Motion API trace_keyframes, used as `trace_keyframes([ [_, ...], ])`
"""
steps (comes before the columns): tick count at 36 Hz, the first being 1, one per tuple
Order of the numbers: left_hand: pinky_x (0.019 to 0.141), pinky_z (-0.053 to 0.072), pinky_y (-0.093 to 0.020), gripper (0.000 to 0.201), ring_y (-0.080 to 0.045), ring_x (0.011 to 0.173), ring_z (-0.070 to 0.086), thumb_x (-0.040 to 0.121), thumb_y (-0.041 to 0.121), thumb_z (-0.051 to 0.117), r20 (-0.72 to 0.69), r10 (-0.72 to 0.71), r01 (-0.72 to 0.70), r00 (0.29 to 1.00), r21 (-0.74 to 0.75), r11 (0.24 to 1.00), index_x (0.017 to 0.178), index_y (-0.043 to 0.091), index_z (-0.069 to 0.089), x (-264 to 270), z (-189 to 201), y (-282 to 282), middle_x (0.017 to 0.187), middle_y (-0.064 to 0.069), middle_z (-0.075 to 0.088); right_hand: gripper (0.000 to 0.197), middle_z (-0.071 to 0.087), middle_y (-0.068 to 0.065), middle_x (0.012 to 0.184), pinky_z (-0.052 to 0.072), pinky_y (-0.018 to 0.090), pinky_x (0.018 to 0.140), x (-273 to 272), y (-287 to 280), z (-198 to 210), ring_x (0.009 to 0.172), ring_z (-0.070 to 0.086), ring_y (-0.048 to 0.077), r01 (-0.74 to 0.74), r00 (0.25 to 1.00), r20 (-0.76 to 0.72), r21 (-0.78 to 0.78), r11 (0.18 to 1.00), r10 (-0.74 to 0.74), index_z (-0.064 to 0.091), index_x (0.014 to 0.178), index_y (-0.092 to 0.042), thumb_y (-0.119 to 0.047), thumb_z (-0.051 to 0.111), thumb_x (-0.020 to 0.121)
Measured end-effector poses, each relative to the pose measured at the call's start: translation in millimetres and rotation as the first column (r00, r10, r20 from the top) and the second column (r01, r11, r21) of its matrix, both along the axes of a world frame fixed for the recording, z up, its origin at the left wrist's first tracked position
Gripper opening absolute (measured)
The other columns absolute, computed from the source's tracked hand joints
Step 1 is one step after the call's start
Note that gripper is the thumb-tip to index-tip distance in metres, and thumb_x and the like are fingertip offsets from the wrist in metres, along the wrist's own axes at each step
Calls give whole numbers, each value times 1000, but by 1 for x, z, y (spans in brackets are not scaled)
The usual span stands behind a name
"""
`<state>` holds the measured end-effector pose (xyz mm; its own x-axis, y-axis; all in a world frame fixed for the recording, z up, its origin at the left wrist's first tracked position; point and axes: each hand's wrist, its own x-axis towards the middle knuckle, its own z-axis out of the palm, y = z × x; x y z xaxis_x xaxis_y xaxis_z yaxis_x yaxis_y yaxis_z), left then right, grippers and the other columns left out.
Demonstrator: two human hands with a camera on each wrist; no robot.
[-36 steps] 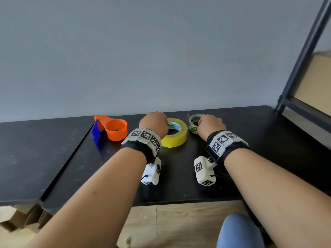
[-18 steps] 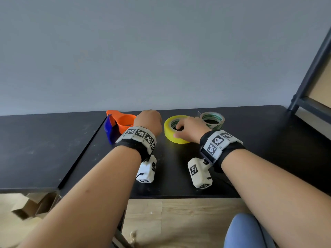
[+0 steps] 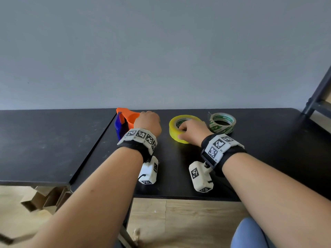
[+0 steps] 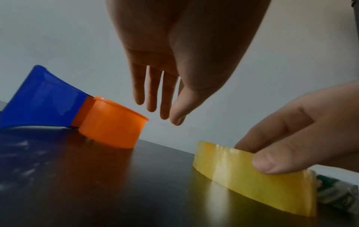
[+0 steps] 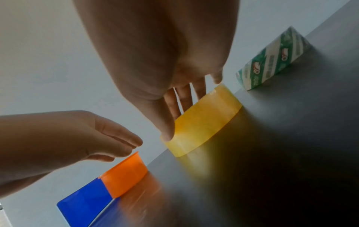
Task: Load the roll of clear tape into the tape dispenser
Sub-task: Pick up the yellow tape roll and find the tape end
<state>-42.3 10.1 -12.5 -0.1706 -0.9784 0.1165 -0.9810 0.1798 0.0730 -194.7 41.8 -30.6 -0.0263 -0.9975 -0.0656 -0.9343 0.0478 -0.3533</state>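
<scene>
The yellow-tinted tape roll is lying flat on the black table, between the tape dispenser and a green-printed roll. The right hand is pinching its rim, thumb on the outer wall, fingers reaching into the core. The left wrist view is showing this thumb contact clearly. The left hand is hovering above the orange-and-blue dispenser with fingers straight and holding nothing; the head view is hiding those fingers.
</scene>
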Motion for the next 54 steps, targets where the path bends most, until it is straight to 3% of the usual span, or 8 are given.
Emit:
trace_keyframes([
  [3,98,49,-37,39,-28,121,53,86,5,49,-55,-8,8,998,12,1000,120,14,66,-1,1,1,128,-10,59,34,39,-3,60,22,25,56,4,-1,-2,65,42,20,-5,1000,20,3,1000,5,37,55,-19,-15,55,84],
  [7,101,47,-37,40,-28,122,54,90,5,47,-151,-23,29,988,39,999,124,17,64,-5,3,1,132,-9,59,32,39,-2,61,20,27,50,4,-3,-1,71,43,25,-20,997,68,-44,999,23,39,57,-17,-8,52,84],
  [13,87,49,-40,31,-37,105,62,95,16,44,-364,14,24,931,101,995,105,-1,68,-12,0,-6,109,-21,68,24,69,19,93,52,38,78,-1,-7,8,94,63,37,14,960,277,-168,986,34,69,96,1,-15,54,88],
  [17,82,45,-37,46,-36,93,62,100,32,40,-545,32,59,837,149,987,96,-4,68,-20,-3,-11,107,-25,68,26,65,12,78,38,31,62,-8,-11,12,79,59,29,93,902,432,-241,966,22,69,85,-4,-26,56,91],
  [22,84,46,-36,40,-26,86,60,98,38,45,-803,62,130,592,171,977,71,17,65,-30,0,-19,105,-16,73,22,72,18,106,43,29,72,-18,-14,16,87,61,22,168,748,662,-240,956,35,74,99,-8,-23,59,93],
  [31,82,49,-29,23,-19,89,64,89,15,65,-943,66,226,328,146,963,108,5,70,-38,-1,-37,96,-12,70,13,73,9,105,51,47,99,-24,-25,13,103,68,26,200,591,807,-140,970,-6,73,93,-18,-17,61,86],
  [37,94,54,-31,40,-20,99,69,83,9,71,-961,44,281,275,124,952,122,3,64,-41,-6,-43,113,-13,71,23,73,19,100,52,52,97,-29,-39,10,97,71,34,293,399,915,-66,954,-59,70,80,-12,-29,59,67],
  [54,79,52,-27,33,-16,84,68,77,10,76,-969,-7,303,248,71,950,109,4,69,-43,-9,-76,96,-15,74,13,66,10,84,48,57,95,-42,-79,-2,85,62,30,255,404,914,-151,955,37,63,71,-18,-21,54,62],
])
